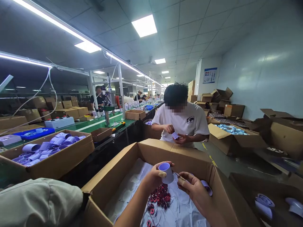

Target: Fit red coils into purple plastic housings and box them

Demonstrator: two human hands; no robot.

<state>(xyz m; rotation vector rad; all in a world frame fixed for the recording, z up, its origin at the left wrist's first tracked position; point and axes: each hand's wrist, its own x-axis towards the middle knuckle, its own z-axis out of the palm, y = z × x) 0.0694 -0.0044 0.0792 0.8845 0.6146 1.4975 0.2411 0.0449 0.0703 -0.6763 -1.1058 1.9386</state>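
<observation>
My left hand (158, 174) is closed around a lavender cup-shaped plastic part (168, 177), its open end tilted up toward me. A tan wrapping covers the tip of one finger. Just right of the part, my right hand (194, 186) pinches a thin, dark, wire-like piece (177, 174) that reaches to the part's side; its exact kind is unclear. Below both hands, a heap of small dark red ring-shaped pieces with wires (161, 196) lies on a pale sheet (181, 210) inside a large cardboard box (113, 169). Another lavender part (206, 187) rests by the box's right wall, partly behind my right hand.
Across the box, a co-worker (181, 116) in a white shirt handles a small lavender part. To the left, a carton (78, 151) full of lavender parts stands beside a green conveyor line (82, 126). An open carton (233, 142) with light blue parts sits at right.
</observation>
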